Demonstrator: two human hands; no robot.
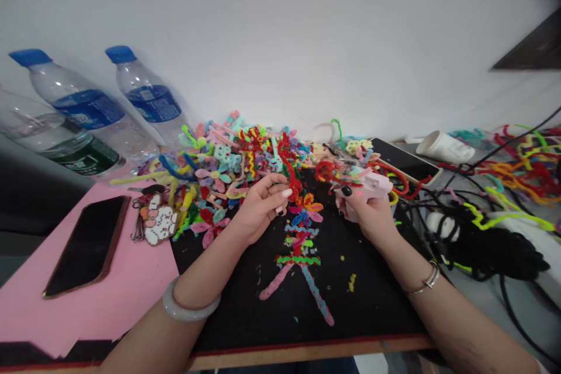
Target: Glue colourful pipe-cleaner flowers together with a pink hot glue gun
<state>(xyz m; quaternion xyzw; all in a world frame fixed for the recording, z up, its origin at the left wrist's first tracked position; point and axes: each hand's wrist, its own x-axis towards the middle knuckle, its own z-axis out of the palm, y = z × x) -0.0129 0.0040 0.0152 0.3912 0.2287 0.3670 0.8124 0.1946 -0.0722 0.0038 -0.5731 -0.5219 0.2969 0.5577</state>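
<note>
My left hand (pixel 268 205) is closed, with thumb and finger pinching a red pipe-cleaner piece (pixel 290 169) that rises above the fingertips. Just below it lies a pipe-cleaner figure (pixel 302 243) with an orange and blue flower (pixel 308 208), striped cross bands and two splayed legs. In my right hand (pixel 366 210) is a pale pink glue gun (pixel 370 186) with a small red light. Its front end points left toward red pipe-cleaner loops (pixel 328 172), where details are blurred. The figure rests on a black mat (pixel 263 315).
Colourful pipe-cleaner pieces (pixel 219 158) are heaped along the wall. At left stand bottles (pixel 151 99); a phone (pixel 87 245) and a keychain (pixel 160 222) lie on pink paper (pixel 26 304). On the right are another phone (pixel 405 160), a paper cup (pixel 445 147) and black cables (pixel 495 245).
</note>
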